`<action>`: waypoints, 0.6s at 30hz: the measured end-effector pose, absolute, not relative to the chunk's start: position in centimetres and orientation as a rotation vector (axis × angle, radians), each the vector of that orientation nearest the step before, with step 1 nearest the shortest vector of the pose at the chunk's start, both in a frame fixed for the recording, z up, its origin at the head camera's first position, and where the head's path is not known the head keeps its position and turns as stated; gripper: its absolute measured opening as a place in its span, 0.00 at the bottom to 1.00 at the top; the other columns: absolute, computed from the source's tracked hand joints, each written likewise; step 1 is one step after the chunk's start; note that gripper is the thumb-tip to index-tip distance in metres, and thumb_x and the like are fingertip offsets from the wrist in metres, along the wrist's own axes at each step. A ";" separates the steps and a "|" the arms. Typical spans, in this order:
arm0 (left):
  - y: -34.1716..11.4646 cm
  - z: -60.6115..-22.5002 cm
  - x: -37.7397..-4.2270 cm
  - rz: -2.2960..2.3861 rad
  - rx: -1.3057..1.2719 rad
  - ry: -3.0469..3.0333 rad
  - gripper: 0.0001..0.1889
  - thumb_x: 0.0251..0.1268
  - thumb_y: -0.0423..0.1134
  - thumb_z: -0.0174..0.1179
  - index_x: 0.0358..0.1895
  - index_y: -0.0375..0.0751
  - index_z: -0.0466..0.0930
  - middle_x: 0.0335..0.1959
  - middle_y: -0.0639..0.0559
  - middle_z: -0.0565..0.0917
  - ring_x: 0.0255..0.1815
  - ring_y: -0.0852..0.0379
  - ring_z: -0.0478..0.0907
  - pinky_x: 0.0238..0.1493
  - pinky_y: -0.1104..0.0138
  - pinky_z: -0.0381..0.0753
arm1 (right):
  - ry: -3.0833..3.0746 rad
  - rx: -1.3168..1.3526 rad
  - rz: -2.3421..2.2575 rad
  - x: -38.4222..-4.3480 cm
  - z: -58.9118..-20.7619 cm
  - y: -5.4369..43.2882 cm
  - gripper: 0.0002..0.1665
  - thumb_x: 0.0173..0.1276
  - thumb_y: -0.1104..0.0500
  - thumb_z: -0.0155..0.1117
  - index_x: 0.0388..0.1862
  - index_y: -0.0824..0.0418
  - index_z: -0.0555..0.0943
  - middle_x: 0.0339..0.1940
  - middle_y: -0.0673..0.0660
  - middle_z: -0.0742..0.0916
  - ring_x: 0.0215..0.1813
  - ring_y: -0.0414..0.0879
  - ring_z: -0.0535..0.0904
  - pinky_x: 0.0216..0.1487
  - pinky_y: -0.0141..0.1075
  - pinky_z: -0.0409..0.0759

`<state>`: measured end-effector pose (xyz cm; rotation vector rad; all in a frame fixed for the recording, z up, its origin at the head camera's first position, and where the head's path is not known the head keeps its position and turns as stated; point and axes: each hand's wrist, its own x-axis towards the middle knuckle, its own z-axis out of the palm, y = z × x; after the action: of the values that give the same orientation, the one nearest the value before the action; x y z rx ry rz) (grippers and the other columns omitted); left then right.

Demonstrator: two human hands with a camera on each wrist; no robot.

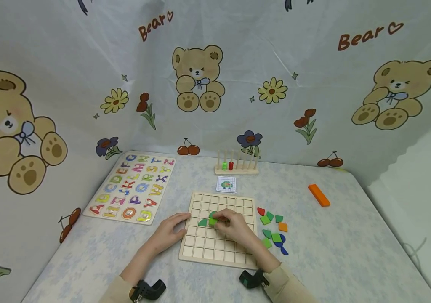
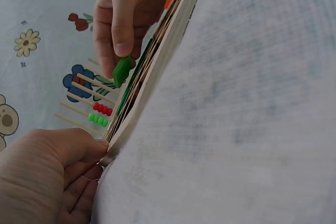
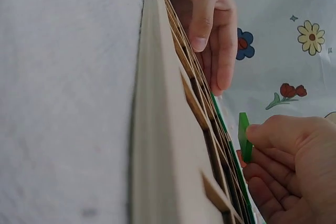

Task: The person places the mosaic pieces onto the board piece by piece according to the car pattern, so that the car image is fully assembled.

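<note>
A wooden grid board (image 1: 208,253) lies on the table, with dark green curved pieces such as this one (image 1: 202,222) set in its middle. Above these, my right hand (image 1: 234,225) pinches a light green square tile (image 3: 244,136) between thumb and fingers. The tile (image 2: 122,72) is tilted and stands off the grid in the wrist views. My left hand (image 1: 167,233) rests against the board's left edge, thumb and forefinger spread along it. In the right wrist view the left hand's fingers (image 3: 224,51) look fairly straight.
Right of the board lie loose red, green, blue and orange pieces (image 1: 279,227). Farther right is an orange bar (image 1: 319,195). A small pattern card (image 1: 226,184) and a peg stand with beads (image 1: 236,171) sit behind the board. An alphabet board (image 1: 130,187) lies back left.
</note>
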<state>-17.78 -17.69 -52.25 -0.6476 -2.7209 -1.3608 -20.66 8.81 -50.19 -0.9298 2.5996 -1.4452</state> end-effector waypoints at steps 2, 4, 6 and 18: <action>-17.7 -52.2 -17.8 -1.359 -0.644 -2.724 0.25 0.62 0.34 0.62 0.63 0.39 0.72 0.62 0.49 0.73 0.66 0.49 0.65 0.64 0.54 0.66 | 2.613 -0.937 -1.435 -20.7 -50.4 8.8 0.13 0.64 0.63 0.64 0.49 0.60 0.82 0.45 0.50 0.83 0.46 0.45 0.79 0.46 0.35 0.79; -17.7 -52.2 -17.8 -1.364 -0.644 -2.722 0.25 0.62 0.34 0.61 0.64 0.39 0.72 0.62 0.48 0.73 0.66 0.49 0.65 0.64 0.54 0.66 | 2.631 -0.948 -1.422 -20.8 -50.5 8.7 0.13 0.64 0.63 0.64 0.49 0.59 0.82 0.45 0.50 0.83 0.46 0.44 0.79 0.45 0.34 0.79; -17.7 -52.1 -17.8 -1.371 -0.641 -2.719 0.25 0.62 0.33 0.61 0.64 0.39 0.72 0.62 0.48 0.73 0.66 0.48 0.65 0.64 0.54 0.66 | 2.656 -0.968 -1.404 -20.9 -50.6 8.6 0.13 0.64 0.64 0.65 0.48 0.60 0.82 0.44 0.50 0.83 0.46 0.44 0.79 0.45 0.34 0.79; -17.7 -52.3 -17.7 -1.380 -0.631 -2.723 0.25 0.62 0.33 0.61 0.64 0.39 0.72 0.63 0.48 0.72 0.66 0.49 0.65 0.64 0.54 0.65 | 2.768 -1.113 -1.266 -20.8 -50.8 8.4 0.15 0.60 0.65 0.68 0.47 0.62 0.83 0.45 0.53 0.84 0.49 0.44 0.77 0.49 0.35 0.78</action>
<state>-17.72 -17.68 -52.27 -0.6311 -2.7229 -1.3804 -20.78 8.40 -50.78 -1.1130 2.7681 -1.2658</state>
